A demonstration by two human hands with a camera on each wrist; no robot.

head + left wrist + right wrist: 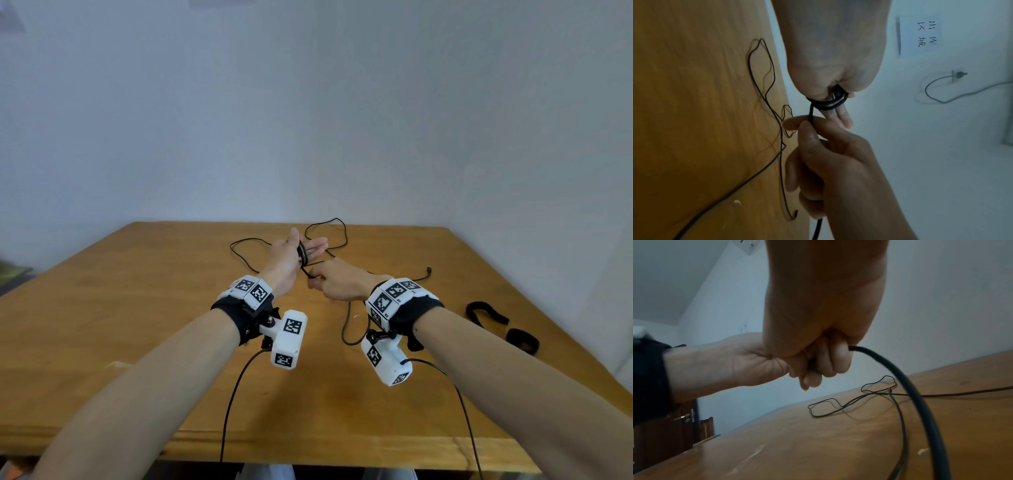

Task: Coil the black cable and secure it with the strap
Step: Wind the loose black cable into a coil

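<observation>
Black cable (301, 255): several turns wound round the straight, extended fingers of the left hand (291, 255), held palm-up above the middle of the far half of the table (137, 325); the rest lies slack in loops toward the far edge, with a plug end (429, 270) near the right edge
Left hand: fingers straight, unclenched, serving as a former for the coil
Right hand (337, 282): curled, thumb and fingers pinching the cable just below the coil
Strap (486, 313): black, curved, lying flat near the right edge; a second black strap loop (522, 340) just nearer the front
Wrist cameras (287, 337): white, marker-tagged, on black bands
</observation>
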